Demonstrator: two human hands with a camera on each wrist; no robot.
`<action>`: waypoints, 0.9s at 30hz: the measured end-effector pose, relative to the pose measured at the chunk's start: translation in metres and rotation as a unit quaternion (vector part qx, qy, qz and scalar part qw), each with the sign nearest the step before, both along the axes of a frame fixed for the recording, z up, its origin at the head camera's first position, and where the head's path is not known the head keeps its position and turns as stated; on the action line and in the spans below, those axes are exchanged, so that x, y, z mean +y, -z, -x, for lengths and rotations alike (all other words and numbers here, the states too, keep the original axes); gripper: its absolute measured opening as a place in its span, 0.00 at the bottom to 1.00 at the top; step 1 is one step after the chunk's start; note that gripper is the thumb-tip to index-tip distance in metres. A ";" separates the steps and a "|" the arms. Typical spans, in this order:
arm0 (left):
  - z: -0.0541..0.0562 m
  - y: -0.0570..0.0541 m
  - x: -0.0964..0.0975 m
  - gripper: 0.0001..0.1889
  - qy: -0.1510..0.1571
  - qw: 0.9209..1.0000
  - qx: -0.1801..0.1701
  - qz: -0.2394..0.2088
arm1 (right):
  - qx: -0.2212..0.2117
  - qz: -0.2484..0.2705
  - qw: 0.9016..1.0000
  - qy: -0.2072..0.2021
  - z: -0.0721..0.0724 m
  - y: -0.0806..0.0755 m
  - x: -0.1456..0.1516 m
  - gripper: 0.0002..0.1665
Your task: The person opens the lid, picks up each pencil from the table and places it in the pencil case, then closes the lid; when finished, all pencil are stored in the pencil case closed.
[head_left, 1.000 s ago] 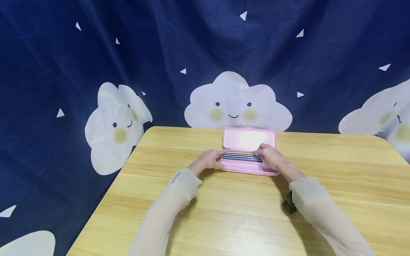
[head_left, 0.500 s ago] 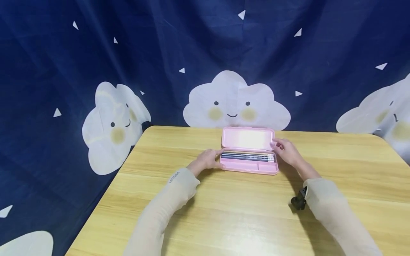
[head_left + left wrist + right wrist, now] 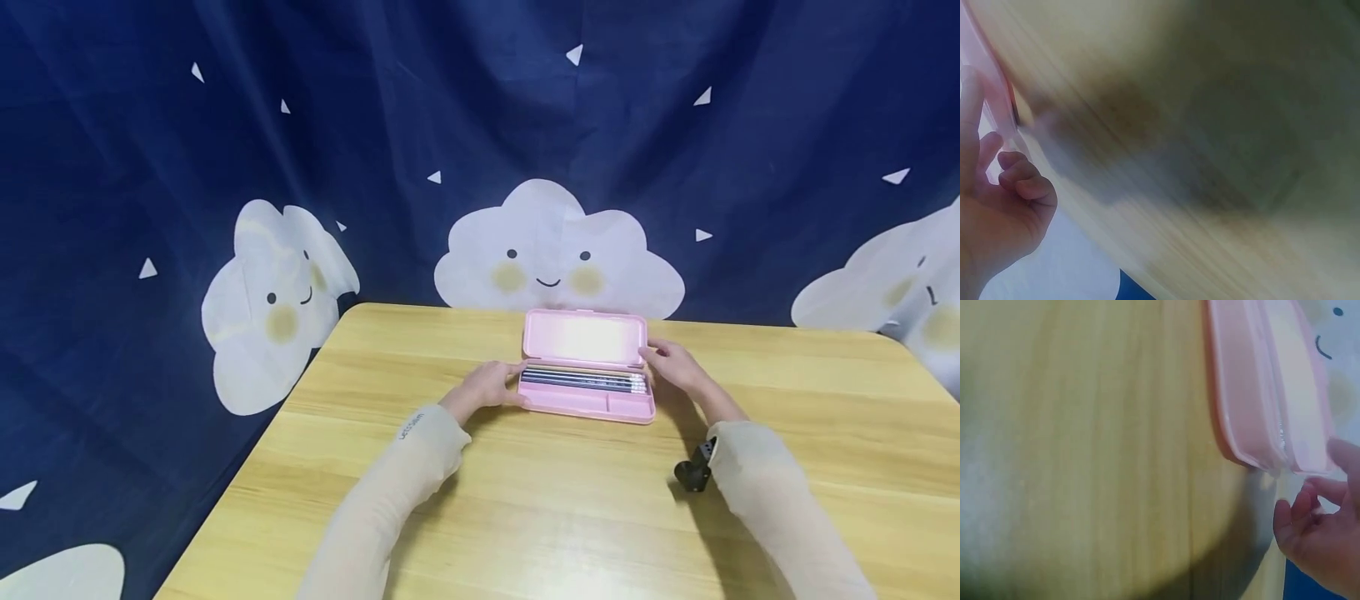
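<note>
A pink pencil case lies open near the far edge of the table, its lid tipped back behind the tray. Several dark pencils with pale eraser ends line the back of the tray. My left hand holds the case's left end between thumb and fingers. At the lid's right edge, my right hand pinches with thumb and fingertips. In the right wrist view, the thumb of the right hand lies against the lid's end, other fingers curled below.
The wooden table spreads around the case. Behind it hangs a dark blue curtain with smiling white clouds. A small black device sits at the right sleeve cuff.
My right hand has moved from over the pencils to the lid's right edge, uncovering the pencils' eraser ends. My left hand stays at the case's left end.
</note>
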State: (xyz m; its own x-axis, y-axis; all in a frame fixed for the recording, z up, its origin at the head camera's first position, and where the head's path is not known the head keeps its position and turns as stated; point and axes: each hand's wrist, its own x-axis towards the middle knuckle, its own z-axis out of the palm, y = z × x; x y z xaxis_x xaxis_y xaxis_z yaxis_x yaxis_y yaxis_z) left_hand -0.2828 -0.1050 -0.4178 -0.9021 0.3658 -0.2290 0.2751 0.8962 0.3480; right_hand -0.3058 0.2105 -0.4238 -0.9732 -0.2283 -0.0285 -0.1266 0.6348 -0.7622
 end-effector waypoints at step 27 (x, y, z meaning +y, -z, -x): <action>0.010 -0.011 -0.013 0.39 0.094 0.995 0.016 -0.017 | 0.022 -0.021 0.999 -0.037 -0.029 -0.026 0.023 0.29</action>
